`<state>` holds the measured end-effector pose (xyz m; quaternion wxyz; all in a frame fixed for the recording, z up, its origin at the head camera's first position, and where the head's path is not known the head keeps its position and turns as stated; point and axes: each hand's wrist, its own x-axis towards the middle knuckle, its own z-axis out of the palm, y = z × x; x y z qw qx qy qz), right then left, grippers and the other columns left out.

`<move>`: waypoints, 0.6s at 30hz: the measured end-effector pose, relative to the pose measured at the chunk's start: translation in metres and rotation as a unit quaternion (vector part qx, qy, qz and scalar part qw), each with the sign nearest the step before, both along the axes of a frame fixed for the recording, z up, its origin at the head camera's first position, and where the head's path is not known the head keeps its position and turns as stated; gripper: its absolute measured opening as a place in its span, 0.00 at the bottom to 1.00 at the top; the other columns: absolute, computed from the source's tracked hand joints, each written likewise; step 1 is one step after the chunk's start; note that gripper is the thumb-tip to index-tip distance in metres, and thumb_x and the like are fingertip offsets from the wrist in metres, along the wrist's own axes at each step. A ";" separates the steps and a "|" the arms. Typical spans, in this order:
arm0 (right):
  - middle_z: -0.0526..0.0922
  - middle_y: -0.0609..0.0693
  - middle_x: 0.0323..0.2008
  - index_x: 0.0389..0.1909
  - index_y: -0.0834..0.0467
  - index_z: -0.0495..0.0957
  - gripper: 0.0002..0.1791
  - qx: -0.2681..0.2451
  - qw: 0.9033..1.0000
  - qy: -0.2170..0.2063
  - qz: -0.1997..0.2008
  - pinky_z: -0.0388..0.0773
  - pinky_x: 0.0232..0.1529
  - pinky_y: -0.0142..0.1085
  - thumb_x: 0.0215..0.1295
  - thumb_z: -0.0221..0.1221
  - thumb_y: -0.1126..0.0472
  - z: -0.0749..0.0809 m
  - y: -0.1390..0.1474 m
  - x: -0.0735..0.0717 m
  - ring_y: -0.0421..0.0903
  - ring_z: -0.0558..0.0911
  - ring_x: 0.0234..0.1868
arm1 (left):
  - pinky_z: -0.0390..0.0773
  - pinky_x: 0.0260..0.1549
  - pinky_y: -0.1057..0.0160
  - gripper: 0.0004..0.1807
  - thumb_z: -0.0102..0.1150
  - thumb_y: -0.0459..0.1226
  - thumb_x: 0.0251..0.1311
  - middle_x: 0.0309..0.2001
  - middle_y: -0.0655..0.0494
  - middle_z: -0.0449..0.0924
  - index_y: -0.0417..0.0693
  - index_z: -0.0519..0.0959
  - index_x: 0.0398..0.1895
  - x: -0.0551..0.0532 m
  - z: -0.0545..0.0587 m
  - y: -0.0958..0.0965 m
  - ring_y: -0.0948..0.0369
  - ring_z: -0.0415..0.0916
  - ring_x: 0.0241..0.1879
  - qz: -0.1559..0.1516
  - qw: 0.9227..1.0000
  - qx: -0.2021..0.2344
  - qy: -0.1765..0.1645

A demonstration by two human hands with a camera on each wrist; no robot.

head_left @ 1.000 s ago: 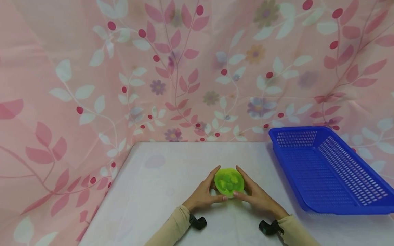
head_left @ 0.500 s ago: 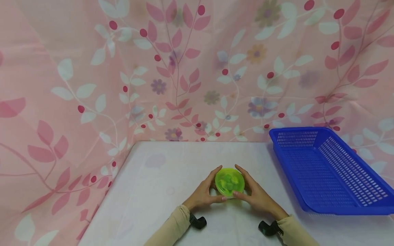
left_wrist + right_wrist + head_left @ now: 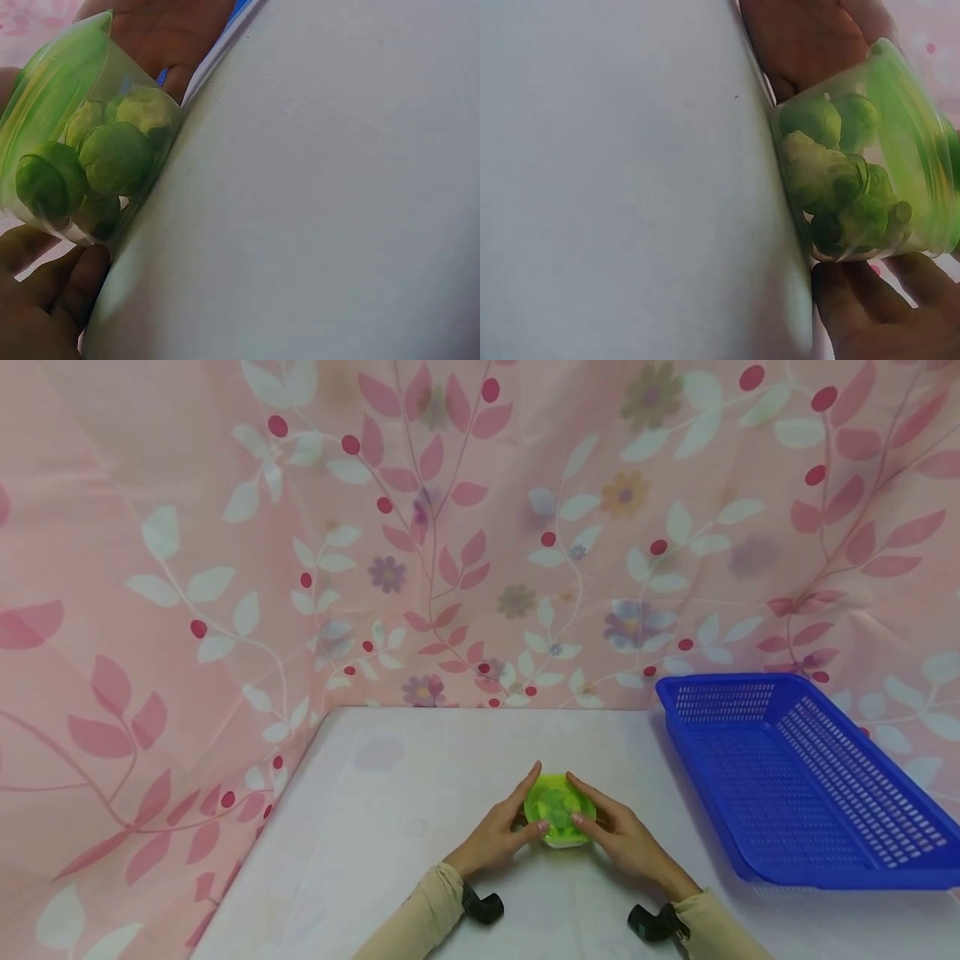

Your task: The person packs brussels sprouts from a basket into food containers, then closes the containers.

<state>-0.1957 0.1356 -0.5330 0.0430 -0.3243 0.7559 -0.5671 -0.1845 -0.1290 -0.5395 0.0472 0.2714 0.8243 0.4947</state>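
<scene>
A small clear plastic container with a bright green lid [image 3: 557, 808] stands on the white table between both hands. Through its side, in the left wrist view, several Brussels sprouts [image 3: 116, 157] show; the right wrist view has the same sprouts [image 3: 810, 120] from the other side. My left hand [image 3: 491, 837] holds the container's left side, its thumb on the near part of the lid. From the right, my right hand [image 3: 632, 842] grips it, thumb pressing on the lid and forefinger at the far rim. The lower fingers are mostly hidden in the head view.
A blue perforated plastic basket [image 3: 738, 827] stands on the right of the table [image 3: 360, 843]. Pink floral cloth [image 3: 480, 543] hangs behind and to the left. A black wrist camera [image 3: 482, 906] sits at each cuff.
Both thumbs have moved from the near rim up onto the lid. The right forefinger has shifted inward over the far rim. The container stays in about the same place; the basket has not moved.
</scene>
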 end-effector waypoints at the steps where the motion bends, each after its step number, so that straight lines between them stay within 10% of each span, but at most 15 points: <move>1: 0.58 0.66 0.82 0.82 0.62 0.59 0.33 -0.006 1.000 -0.006 0.004 0.61 0.70 0.19 0.82 0.56 0.62 0.000 0.000 0.000 0.38 0.58 0.79 | 0.70 0.74 0.58 0.43 0.57 0.46 0.79 0.82 0.55 0.63 0.61 0.47 0.88 0.000 0.000 0.000 0.60 0.72 0.71 -0.001 1.000 -0.003 0.002; 5: 0.54 0.69 0.82 0.82 0.64 0.57 0.35 -0.031 0.999 -0.029 0.021 0.63 0.69 0.20 0.81 0.57 0.63 -0.002 0.001 -0.001 0.38 0.59 0.79 | 0.60 0.80 0.53 0.40 0.56 0.47 0.80 0.85 0.61 0.54 0.60 0.50 0.88 0.000 -0.001 -0.001 0.58 0.59 0.81 -0.006 1.000 0.003 -0.009; 18: 0.58 0.66 0.82 0.82 0.60 0.60 0.34 -0.039 0.998 -0.042 0.014 0.57 0.71 0.17 0.80 0.58 0.63 -0.004 0.005 -0.005 0.24 0.59 0.77 | 0.77 0.65 0.62 0.39 0.61 0.46 0.77 0.81 0.57 0.65 0.57 0.58 0.85 -0.006 -0.001 -0.002 0.61 0.77 0.67 -0.002 1.000 0.022 -0.002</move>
